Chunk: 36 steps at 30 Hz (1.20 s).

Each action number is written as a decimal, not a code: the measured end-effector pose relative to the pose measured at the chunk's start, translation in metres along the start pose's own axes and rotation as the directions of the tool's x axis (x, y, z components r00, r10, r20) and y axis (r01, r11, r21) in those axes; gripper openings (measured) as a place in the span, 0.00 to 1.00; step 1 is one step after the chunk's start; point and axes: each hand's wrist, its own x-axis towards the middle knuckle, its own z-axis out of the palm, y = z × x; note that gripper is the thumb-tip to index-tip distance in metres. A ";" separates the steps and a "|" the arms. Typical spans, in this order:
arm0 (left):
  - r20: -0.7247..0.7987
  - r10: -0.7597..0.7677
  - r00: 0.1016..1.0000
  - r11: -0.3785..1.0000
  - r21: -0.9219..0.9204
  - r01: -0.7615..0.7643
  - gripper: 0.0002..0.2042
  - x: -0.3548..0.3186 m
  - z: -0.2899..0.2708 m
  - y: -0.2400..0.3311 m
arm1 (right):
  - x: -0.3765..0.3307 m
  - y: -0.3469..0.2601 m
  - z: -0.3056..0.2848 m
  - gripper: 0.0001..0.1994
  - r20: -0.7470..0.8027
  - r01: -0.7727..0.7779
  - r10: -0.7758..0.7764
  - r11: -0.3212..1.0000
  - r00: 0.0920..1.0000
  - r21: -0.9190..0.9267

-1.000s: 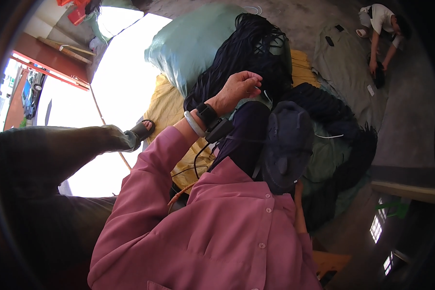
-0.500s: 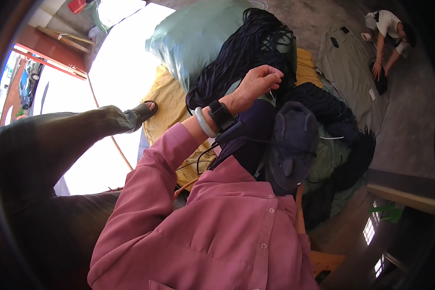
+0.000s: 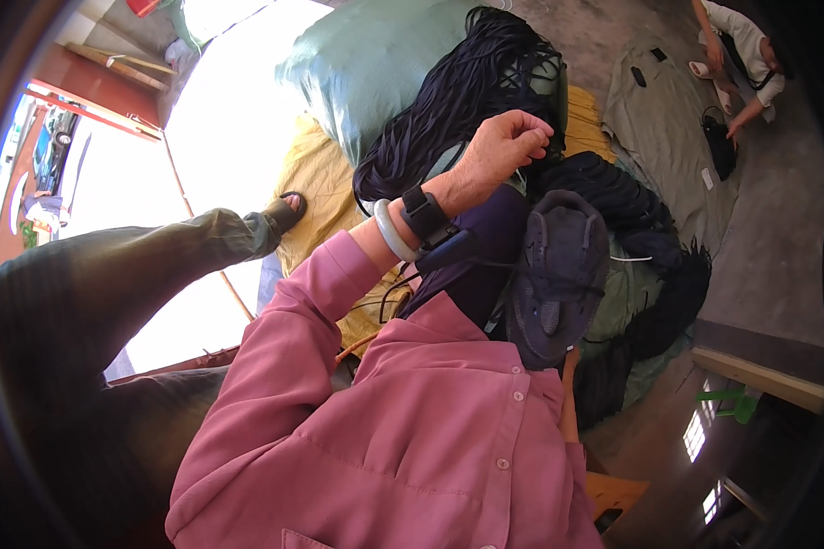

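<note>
Left hand (image 3: 502, 146) pinches thin pale lace (image 3: 520, 177).

The right hand is out of sight behind the dark grey mesh shoe (image 3: 558, 274) and pink shirt front. The left hand (image 3: 504, 146) curls shut, hiding what its grip pinches. A seated person (image 3: 742, 41) is cut off by the top edge.

A person seen from above wears a loose pink button-up shirt (image 3: 412, 430) with small pale buttons and a long sleeve (image 3: 284, 339) bunched toward the wrist. On that wrist sit a pale, smooth bangle (image 3: 392, 231) and a black wristband (image 3: 425, 216) with a black cable trailing from it. Olive-grey trousers (image 3: 110, 274) cover the leg, ending in a dark open sandal (image 3: 286, 212).
</note>
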 end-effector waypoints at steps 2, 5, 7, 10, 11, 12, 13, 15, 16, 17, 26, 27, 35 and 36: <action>0.020 -0.184 0.983 0.910 -0.375 0.178 0.10 0.002 -0.001 0.002 | 0.000 0.003 0.000 0.18 0.014 0.016 -0.015 1.000 1.000 -0.021; 0.010 -0.218 0.976 0.854 -0.483 0.195 0.11 0.002 -0.006 0.004 | 0.006 0.008 0.004 0.19 0.056 0.043 -0.041 0.998 0.998 -0.047; -0.012 -0.245 0.969 0.790 -0.582 0.193 0.10 -0.002 -0.013 0.005 | 0.014 0.011 0.010 0.20 0.103 0.065 -0.059 0.996 0.993 -0.060; 0.057 -0.205 0.977 0.725 -0.662 0.191 0.10 0.003 -0.002 0.017 | 0.016 0.107 -0.035 0.20 0.058 0.075 -0.071 0.995 0.996 -0.069; 0.047 -0.212 0.976 0.738 -0.647 0.192 0.10 0.002 0.000 0.013 | 0.019 0.125 -0.027 0.19 0.081 0.078 -0.077 0.997 0.994 -0.015; 0.049 -0.207 0.977 0.740 -0.646 0.189 0.10 0.002 0.000 0.015 | 0.019 0.138 -0.035 0.19 0.079 0.075 -0.074 0.997 0.994 -0.021; 0.077 -0.188 0.979 0.735 -0.651 0.192 0.10 0.004 0.005 0.023 | 0.017 0.155 -0.052 0.19 -0.065 -0.072 0.063 0.986 0.996 -0.147; 0.030 -0.131 0.991 0.818 -0.561 0.125 0.10 0.002 0.009 0.029 | 0.018 0.153 -0.049 0.19 -0.186 -0.224 0.182 0.945 0.965 -0.237; -0.018 -0.074 0.997 0.890 -0.452 0.058 0.09 -0.001 0.011 0.030 | 0.013 0.141 -0.038 0.19 -0.062 -0.050 0.040 0.986 0.997 -0.157; -0.042 -0.084 0.996 0.890 -0.452 0.056 0.09 -0.006 0.005 0.034 | 0.010 0.115 -0.029 0.19 0.060 0.112 -0.108 0.991 0.992 -0.069; 0.222 0.796 0.563 0.253 0.723 -0.643 0.09 -0.016 0.004 0.051 | 0.013 0.091 -0.018 0.19 -0.011 -0.030 0.028 0.956 1.000 -0.290; 0.213 0.807 0.551 0.266 0.702 -0.661 0.09 -0.014 0.006 0.052 | 0.010 0.134 -0.046 0.19 -0.042 -0.039 0.027 0.951 0.999 -0.307; 0.484 0.641 0.596 0.066 0.739 -0.671 0.07 -0.022 0.009 0.040 | 0.025 0.181 -0.050 0.21 0.037 -0.002 0.010 0.974 0.999 -0.227; 0.485 0.642 0.594 0.068 0.736 -0.674 0.07 -0.022 0.010 0.038 | 0.023 0.178 -0.052 0.21 0.037 -0.002 0.010 0.975 0.999 -0.221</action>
